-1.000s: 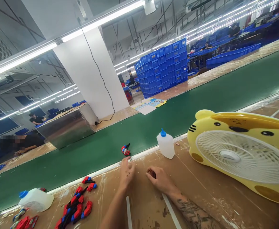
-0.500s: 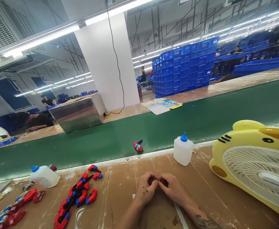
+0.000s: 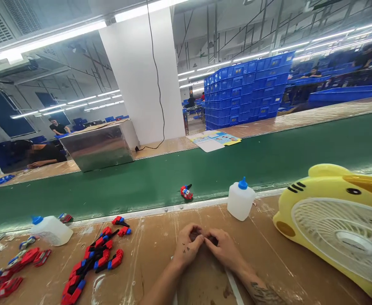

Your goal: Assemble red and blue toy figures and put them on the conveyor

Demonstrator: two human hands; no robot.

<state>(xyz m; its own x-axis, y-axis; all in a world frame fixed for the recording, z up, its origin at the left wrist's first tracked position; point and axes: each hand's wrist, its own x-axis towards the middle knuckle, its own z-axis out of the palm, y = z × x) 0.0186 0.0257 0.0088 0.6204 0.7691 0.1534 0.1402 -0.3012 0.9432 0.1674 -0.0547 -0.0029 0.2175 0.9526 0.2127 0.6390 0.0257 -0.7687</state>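
Note:
My left hand (image 3: 189,244) and my right hand (image 3: 220,247) meet over the brown work surface (image 3: 154,254), fingers curled and thumbs nearly tip to tip. Both are closed, and whatever may lie between the fingers is hidden. Beyond them, a small red and blue toy piece (image 3: 186,192) with a black part rests on the green belt (image 3: 148,182). Right of it, near the belt's edge, stands a white bottle with a blue cap (image 3: 241,202). To my left lies a cluster of red, blue and black toy parts (image 3: 93,258).
A yellow animal-shaped fan (image 3: 328,220) fills the right side. At left, a second blue-capped bottle (image 3: 54,231) lies tilted near more red toy parts (image 3: 12,271). Across the belt are printed cards (image 3: 213,142), stacked blue crates (image 3: 246,93), a metal box (image 3: 100,146) and a seated person (image 3: 46,153).
The view has shifted slightly, so the hands and tabletop items appear a little further left. Both hands keep the same curled pose together.

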